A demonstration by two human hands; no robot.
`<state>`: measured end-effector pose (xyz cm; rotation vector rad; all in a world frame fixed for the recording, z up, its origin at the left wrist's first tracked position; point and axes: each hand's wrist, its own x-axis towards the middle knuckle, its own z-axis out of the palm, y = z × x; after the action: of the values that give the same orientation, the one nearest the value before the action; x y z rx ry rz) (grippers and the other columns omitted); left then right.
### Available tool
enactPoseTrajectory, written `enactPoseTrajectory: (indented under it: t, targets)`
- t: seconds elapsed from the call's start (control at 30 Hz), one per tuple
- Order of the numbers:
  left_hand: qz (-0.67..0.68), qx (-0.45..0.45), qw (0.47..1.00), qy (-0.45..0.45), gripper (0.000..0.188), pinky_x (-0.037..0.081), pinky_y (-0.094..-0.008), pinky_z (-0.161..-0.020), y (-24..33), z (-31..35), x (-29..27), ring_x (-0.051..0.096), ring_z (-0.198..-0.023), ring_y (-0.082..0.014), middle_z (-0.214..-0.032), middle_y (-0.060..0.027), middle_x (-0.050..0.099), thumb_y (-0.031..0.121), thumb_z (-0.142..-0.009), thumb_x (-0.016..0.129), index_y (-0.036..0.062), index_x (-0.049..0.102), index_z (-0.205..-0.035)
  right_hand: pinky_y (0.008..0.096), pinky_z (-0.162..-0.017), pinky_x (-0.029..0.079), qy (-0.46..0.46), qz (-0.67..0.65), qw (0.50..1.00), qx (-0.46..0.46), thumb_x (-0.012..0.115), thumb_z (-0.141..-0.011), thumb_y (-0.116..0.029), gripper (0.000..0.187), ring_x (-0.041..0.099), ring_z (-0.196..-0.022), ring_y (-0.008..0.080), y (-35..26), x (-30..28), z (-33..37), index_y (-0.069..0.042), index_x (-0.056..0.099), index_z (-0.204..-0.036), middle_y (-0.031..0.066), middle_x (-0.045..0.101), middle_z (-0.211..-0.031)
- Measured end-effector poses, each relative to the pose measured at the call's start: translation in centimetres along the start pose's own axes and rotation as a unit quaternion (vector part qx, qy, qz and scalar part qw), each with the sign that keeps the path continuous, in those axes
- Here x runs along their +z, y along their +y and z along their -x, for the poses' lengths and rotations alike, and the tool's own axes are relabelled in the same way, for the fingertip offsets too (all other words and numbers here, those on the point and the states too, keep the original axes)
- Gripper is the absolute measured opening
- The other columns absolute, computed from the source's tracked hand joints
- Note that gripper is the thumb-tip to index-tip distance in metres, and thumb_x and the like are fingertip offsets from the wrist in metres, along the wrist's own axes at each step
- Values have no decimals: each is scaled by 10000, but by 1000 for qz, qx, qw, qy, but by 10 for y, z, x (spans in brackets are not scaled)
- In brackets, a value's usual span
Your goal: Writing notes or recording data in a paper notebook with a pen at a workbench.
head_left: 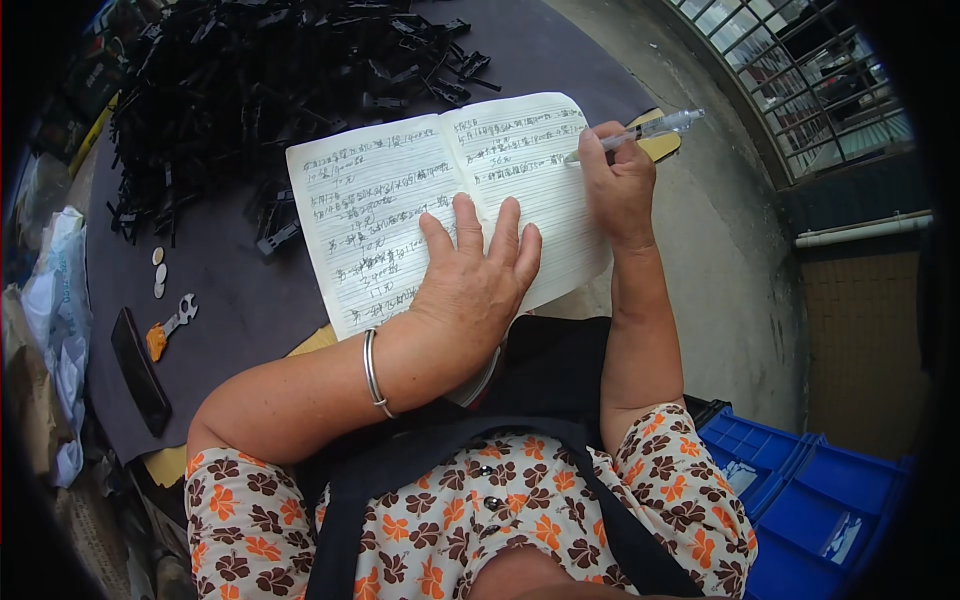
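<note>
An open lined notebook (pixel 560 245) lies at a slant across the table's near edge, handwriting on both its pages. Across its middle my left hand (pixel 470 270) rests flat, fingers spread, holding the pages down; a silver bangle (pixel 373 375) circles that wrist. In my right hand (pixel 622 190) is a clear-barrelled pen (pixel 660 125), pinched between thumb and fingers. Its tip meets the right page near the upper lines of writing. Part of the left page's text is hidden beneath my left hand.
Black plastic parts (pixel 270 90) are heaped on the dark table cover (pixel 230 300). Left of the notebook lie a black phone-like object (pixel 140 370), a small metal wrench (pixel 183 312) with orange wrapping, and small pale discs (pixel 159 273). Blue crates (pixel 820 500) stand at lower right.
</note>
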<state>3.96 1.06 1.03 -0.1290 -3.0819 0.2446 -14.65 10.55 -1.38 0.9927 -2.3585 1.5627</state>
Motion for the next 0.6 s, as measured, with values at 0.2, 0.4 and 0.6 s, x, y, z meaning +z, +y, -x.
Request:
enactPoseTrajectory:
  t: [0.2,0.4,0.6]
  targets:
    - [5,4,1000,-3,664,365,-671,-901,0,0,0,397,-1224,-544,-1437,-249,369,279,-821,609,28,396,-1397,230,-586,413,12,-11,1000,-10,590,-934,-172,177,496,-636,52,4,2,0,-38,629,-824,-26,583,-697]
    - [21,-3,1000,-8,651,362,-655,-898,-2,2,-5,395,-1233,-530,-1431,-250,376,270,-829,605,25,396,-1395,181,-481,360,34,-145,988,43,577,-951,-164,149,430,-541,19,12,1,-1,-52,606,-858,-39,522,-665]
    - [37,-55,997,-31,780,424,-547,-905,-9,1,-14,444,-1225,-469,-1374,-271,418,331,-726,734,-16,425,-1352,177,-472,367,38,-163,986,23,587,-953,-193,162,444,-536,21,4,4,-1,-50,617,-884,-30,533,-676]
